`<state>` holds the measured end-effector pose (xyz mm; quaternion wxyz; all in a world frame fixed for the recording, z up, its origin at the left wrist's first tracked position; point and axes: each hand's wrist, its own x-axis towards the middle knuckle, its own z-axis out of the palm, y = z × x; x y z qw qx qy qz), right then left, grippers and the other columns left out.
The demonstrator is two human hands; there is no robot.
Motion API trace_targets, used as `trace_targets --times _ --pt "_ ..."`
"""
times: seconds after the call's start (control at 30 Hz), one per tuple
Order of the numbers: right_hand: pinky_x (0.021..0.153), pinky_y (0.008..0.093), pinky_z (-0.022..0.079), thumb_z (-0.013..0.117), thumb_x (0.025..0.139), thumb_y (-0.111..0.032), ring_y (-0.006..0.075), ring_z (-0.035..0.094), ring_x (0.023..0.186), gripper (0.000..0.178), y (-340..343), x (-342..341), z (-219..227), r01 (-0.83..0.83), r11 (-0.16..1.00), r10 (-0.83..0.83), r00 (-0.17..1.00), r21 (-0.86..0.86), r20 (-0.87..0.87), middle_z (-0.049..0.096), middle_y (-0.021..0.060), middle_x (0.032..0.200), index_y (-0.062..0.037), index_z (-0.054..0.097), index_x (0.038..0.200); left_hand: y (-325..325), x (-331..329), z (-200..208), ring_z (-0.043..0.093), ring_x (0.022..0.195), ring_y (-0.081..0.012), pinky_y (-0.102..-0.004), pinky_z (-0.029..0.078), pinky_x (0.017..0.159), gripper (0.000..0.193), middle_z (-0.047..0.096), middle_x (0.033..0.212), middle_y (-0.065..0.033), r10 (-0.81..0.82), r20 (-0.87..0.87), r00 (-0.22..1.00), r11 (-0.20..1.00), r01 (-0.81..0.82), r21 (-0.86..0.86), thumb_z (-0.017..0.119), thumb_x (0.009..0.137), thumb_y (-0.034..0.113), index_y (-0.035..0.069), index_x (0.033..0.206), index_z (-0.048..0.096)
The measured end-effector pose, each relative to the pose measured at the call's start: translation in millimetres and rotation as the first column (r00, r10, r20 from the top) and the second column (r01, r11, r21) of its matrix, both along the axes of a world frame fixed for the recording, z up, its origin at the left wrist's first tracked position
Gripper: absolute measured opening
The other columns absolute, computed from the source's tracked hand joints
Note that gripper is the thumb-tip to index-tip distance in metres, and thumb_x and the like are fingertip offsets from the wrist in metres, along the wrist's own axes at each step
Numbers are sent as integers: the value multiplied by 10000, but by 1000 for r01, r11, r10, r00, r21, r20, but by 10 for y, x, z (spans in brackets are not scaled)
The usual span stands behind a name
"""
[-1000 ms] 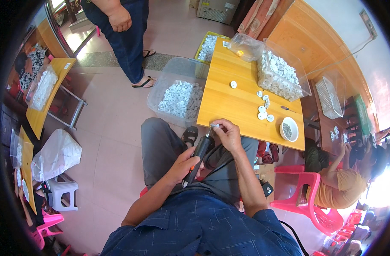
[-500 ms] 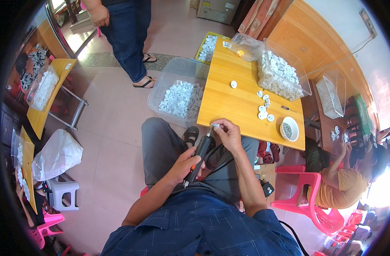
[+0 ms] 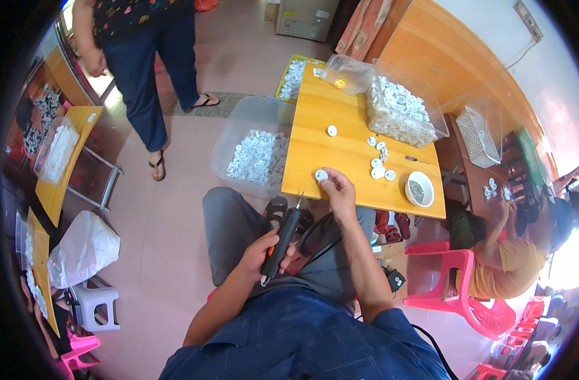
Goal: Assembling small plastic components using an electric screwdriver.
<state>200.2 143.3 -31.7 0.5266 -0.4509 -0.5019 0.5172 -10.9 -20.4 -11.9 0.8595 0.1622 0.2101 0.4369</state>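
Note:
My left hand (image 3: 264,253) is wrapped round a black electric screwdriver (image 3: 281,244) with an orange switch, its thin bit pointing up toward the table's near edge. Between the thumb and fingers of my right hand (image 3: 338,191) is a small round white plastic part (image 3: 321,175), over the table's near left corner. The screwdriver's tip is apart from that part. Several similar white discs (image 3: 378,166) lie on the yellow wooden table (image 3: 349,152), and a lone white disc (image 3: 332,130) is farther left. A white bowl (image 3: 420,189) of small metal pieces, seemingly screws, stands at the right.
A clear bin (image 3: 406,114) heaped with white parts stands at the table's back right; a small screwdriver (image 3: 420,159) lies nearby. On the floor to the left is a clear tub (image 3: 254,155) of white parts. A person (image 3: 144,69) walks beyond it; another person (image 3: 504,253) sits right.
My right hand has moved the white part away from the screwdriver's tip, which has dropped slightly toward me. The person at the far left has stepped left and nearer.

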Motion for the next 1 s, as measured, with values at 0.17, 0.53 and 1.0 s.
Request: trace_targets --times 0.17,0.53,1.0 --pt "926 266 496 590 906 50 165 622 1040 496 415 212 24 81 962 -67 996 -259 61 653 80 1185 -28 519 1391 9 63 43 612 610 -180 -301 532 480 397 609 891 -112 46 -139 989 999 -43 25 517 963 324 54 1251 475" --pt "840 303 542 643 868 -22 177 612 1083 415 718 809 75 247 923 -343 876 295 338 642 94 1227 -59 625 1281 -30 -43 -23 630 654 -198 -315 545 525 390 636 913 -122 47 -212 976 999 -42 27 430 1003 262 96 1356 418" --pt "797 455 567 669 816 -252 345 709 885 175 380 2387 759 446 875 -214 8 188 977 732 164 949 -122 759 892 -85 139 145 622 607 -160 -284 544 506 282 634 867 -91 -23 -358 934 996 54 76 452 973 217 31 1180 499"
